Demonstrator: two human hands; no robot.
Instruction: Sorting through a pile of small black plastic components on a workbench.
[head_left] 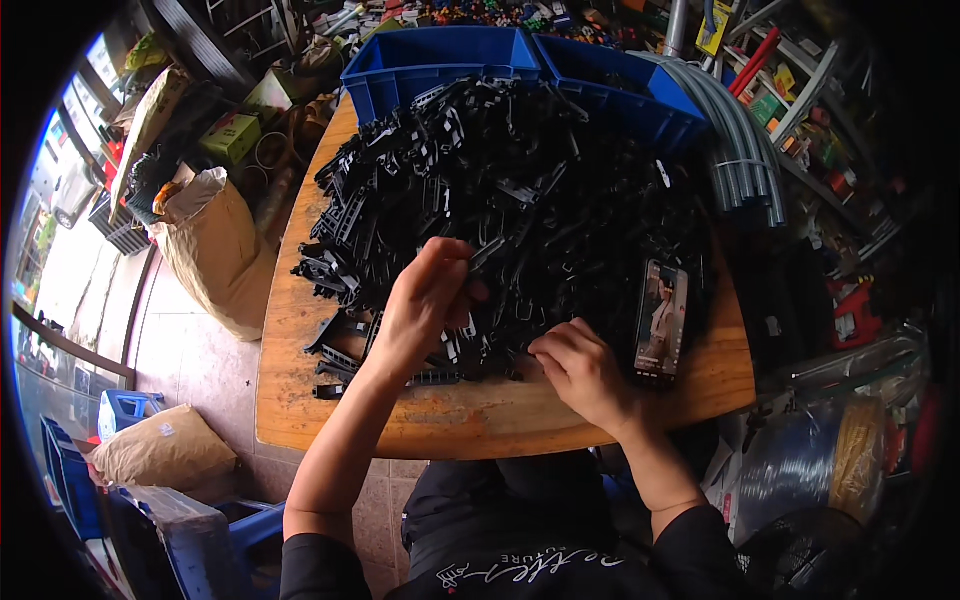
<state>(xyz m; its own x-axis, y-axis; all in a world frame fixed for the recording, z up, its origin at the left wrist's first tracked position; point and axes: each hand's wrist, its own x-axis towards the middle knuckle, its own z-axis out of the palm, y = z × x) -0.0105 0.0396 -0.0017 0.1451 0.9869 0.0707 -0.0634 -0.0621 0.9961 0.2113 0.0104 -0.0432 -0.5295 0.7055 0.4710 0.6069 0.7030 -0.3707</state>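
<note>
A big heap of black plastic parts [400,190] covers most of the wooden table [500,415]. Over the heap's near middle, my left hand [432,290] is closed, with its fingers pinching a slim black plastic piece [487,252] that juts out to the right. Lower and to the right, my right hand [582,368] is closed near the table's front edge, thumb and fingers together. Whatever it pinches, if anything, is too small and dark to make out. A phone [662,318] with a lit screen stands tilted just right of my right hand.
Two blue bins [440,75] stand behind the heap at the table's far side. Grey tubing [735,150] bends down beside the right bin. Paper sacks [215,250] rest on the floor to the left. Coiled clear hose [790,470] and crowded shelves [800,130] fill the right.
</note>
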